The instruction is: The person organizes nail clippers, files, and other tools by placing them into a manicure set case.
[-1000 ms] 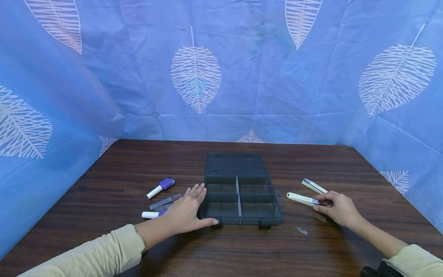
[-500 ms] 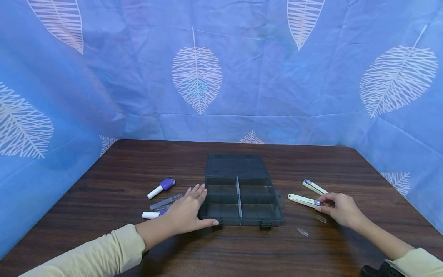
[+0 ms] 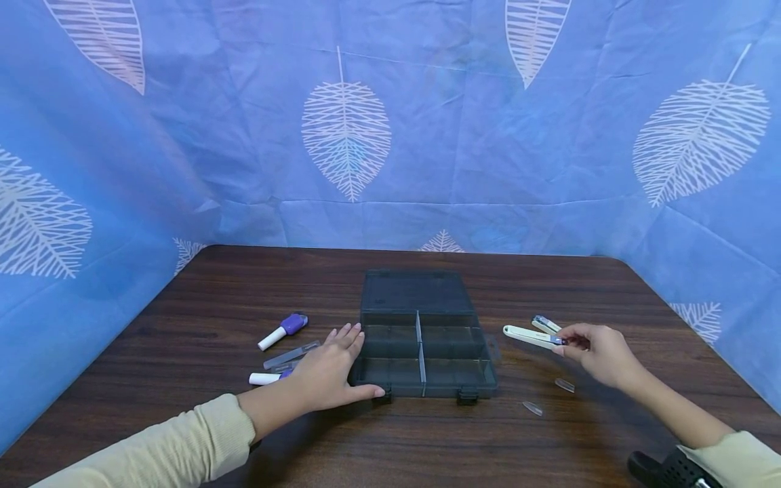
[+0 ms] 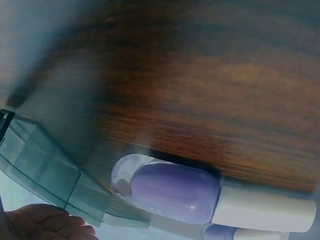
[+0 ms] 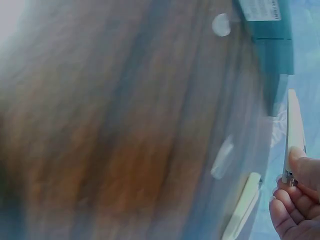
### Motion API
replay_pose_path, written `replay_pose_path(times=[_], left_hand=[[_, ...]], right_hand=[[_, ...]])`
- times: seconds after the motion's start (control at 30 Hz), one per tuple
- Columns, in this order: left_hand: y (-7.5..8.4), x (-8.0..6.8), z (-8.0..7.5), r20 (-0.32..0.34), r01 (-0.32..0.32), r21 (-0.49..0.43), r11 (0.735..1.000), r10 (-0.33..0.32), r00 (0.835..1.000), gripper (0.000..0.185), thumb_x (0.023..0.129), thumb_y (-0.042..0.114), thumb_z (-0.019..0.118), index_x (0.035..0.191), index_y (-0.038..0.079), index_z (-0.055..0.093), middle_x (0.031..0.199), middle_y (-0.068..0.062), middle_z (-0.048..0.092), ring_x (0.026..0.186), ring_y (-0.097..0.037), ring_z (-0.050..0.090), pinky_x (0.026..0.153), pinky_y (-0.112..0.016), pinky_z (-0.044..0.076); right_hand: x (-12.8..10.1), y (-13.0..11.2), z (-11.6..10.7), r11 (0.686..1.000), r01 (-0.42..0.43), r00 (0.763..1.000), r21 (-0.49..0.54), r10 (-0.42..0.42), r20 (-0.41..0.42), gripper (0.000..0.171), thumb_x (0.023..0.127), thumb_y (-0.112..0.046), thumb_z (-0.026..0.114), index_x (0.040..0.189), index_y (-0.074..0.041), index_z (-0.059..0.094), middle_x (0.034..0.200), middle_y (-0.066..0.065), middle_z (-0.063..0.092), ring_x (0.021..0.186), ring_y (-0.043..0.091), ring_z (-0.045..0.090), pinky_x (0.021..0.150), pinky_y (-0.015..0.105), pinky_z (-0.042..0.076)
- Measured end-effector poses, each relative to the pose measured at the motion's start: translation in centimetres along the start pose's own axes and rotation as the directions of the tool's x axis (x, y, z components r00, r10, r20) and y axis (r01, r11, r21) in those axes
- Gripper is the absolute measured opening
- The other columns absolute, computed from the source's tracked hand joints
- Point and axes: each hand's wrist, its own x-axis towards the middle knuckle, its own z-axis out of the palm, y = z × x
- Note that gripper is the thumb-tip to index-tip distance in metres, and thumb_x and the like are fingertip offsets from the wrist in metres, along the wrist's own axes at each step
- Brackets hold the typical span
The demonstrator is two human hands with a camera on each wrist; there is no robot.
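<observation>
Your right hand (image 3: 601, 352) pinches the near end of a white nail clipper (image 3: 529, 336) between thumb and fingertips, and the clipper hangs above the table (image 3: 427, 440), just right of the open grey organizer box (image 3: 421, 352). In the right wrist view you see only your thumb and curled fingertips (image 5: 295, 200) at the frame's edge, with the clipper (image 5: 294, 135) running up out of them; the rest of the hand is cut off. A second white clipper (image 3: 545, 324) lies just behind the held one, partly covered by it, so you cannot make out its full length. Two small clear caps (image 3: 533, 408) lie on the wood near your right wrist, and they are hard to read against the grain.

Your left hand (image 3: 329, 373) lies flat with fingers spread and straight, its thumb along the box's front left corner. It hides most of a purple and white tube (image 3: 266, 378). Another such tube (image 3: 283, 330) and a clear strip (image 3: 293, 354) lie just left of it. The left wrist view is blurred and close: a purple tube (image 4: 175, 192) and the box's corner (image 4: 45, 170) fill it.
</observation>
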Motion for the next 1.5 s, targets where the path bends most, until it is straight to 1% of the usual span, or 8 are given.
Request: replay_pose_path(times=[0.2, 0.4, 0.57, 0.97, 1.17, 1.33, 1.47, 1.5], left_hand=[[0.0, 0.0, 0.0, -0.001, -0.003, 0.002, 1.000, 0.003, 1.000, 0.091, 0.080, 0.066, 0.055, 0.137, -0.004, 0.041, 0.147, -0.020, 0.034, 0.137, -0.032, 0.032, 0.109, -0.044, 0.032], [-0.1, -0.1, 0.0, 0.002, -0.006, 0.018, 1.000, 0.006, 1.000, 0.092, 0.080, 0.067, 0.054, 0.137, -0.003, 0.041, 0.147, -0.020, 0.034, 0.137, -0.031, 0.032, 0.109, -0.044, 0.032], [-0.1, -0.1, 0.1, -0.001, -0.013, 0.017, 1.000, 0.013, 1.000, 0.092, 0.080, 0.068, 0.053, 0.137, -0.003, 0.041, 0.147, -0.019, 0.034, 0.137, -0.031, 0.032, 0.109, -0.044, 0.032], [-0.1, -0.1, 0.2, -0.015, -0.026, 0.022, 0.999, 0.026, 1.000, 0.092, 0.079, 0.068, 0.053, 0.136, -0.004, 0.042, 0.146, -0.020, 0.035, 0.137, -0.031, 0.033, 0.108, -0.044, 0.033], [-0.2, -0.1, 0.2, -0.027, -0.030, 0.027, 0.999, 0.030, 0.999, 0.092, 0.079, 0.068, 0.053, 0.136, -0.004, 0.043, 0.145, -0.021, 0.036, 0.136, -0.031, 0.034, 0.107, -0.044, 0.035], [-0.2, 0.0, 0.3, -0.032, -0.037, 0.028, 0.999, 0.038, 0.999, 0.092, 0.079, 0.068, 0.053, 0.135, -0.005, 0.043, 0.145, -0.021, 0.036, 0.136, -0.032, 0.034, 0.107, -0.044, 0.035], [-0.2, 0.0, 0.3, -0.026, -0.036, 0.028, 0.999, 0.036, 0.999, 0.093, 0.079, 0.068, 0.052, 0.136, -0.004, 0.043, 0.145, -0.021, 0.036, 0.136, -0.031, 0.034, 0.108, -0.044, 0.034], [-0.2, 0.0, 0.3, -0.025, -0.035, 0.029, 0.999, 0.036, 0.999, 0.093, 0.079, 0.068, 0.052, 0.136, -0.004, 0.043, 0.146, -0.021, 0.035, 0.136, -0.031, 0.033, 0.108, -0.044, 0.034]], right_hand=[[0.8, -1.0, -0.4, 0.999, -0.015, 1.000, 0.030, 0.014, 0.014, 0.015, 0.080, -0.004, 0.069, 0.093, 0.002, 0.068, 0.076, 0.003, 0.063, 0.063, -0.003, 0.049, 0.050, 0.022, 0.040], [1.8, -2.2, 0.1, 0.997, 0.012, 1.000, 0.070, -0.013, 0.014, 0.015, 0.079, -0.003, 0.070, 0.093, 0.003, 0.067, 0.077, 0.004, 0.063, 0.063, -0.005, 0.045, 0.050, 0.021, 0.039], [2.6, -3.6, 0.6, 0.991, 0.009, 0.998, 0.134, -0.017, 0.058, 0.015, 0.082, -0.005, 0.068, 0.096, 0.002, 0.067, 0.077, 0.004, 0.062, 0.061, -0.001, 0.044, 0.048, 0.022, 0.036], [5.2, -6.3, 2.1, 0.981, 0.024, 0.994, 0.193, -0.045, 0.104, 0.017, 0.082, -0.008, 0.068, 0.097, 0.002, 0.068, 0.080, 0.006, 0.063, 0.064, 0.004, 0.049, 0.055, 0.022, 0.043], [6.3, -7.1, 3.1, 0.979, 0.078, 0.988, 0.189, -0.101, 0.115, 0.015, 0.082, -0.008, 0.068, 0.094, 0.001, 0.068, 0.076, 0.004, 0.062, 0.061, 0.004, 0.046, 0.053, 0.022, 0.041], [7.1, -7.5, 3.8, 0.973, 0.128, 0.978, 0.192, -0.156, 0.138, 0.013, 0.082, -0.006, 0.068, 0.093, 0.002, 0.068, 0.072, 0.003, 0.061, 0.057, 0.003, 0.045, 0.052, 0.022, 0.042], [7.5, -7.4, 4.5, 0.951, 0.204, 0.962, 0.231, -0.238, 0.133, 0.013, 0.084, -0.009, 0.067, 0.090, 0.002, 0.068, 0.067, 0.001, 0.057, 0.054, 0.004, 0.042, 0.049, 0.023, 0.039], [7.6, -7.0, 5.0, 0.938, 0.249, 0.953, 0.242, -0.282, 0.114, 0.015, 0.085, -0.012, 0.066, 0.090, 0.001, 0.068, 0.067, 0.000, 0.056, 0.054, 0.003, 0.040, 0.048, 0.022, 0.036]])
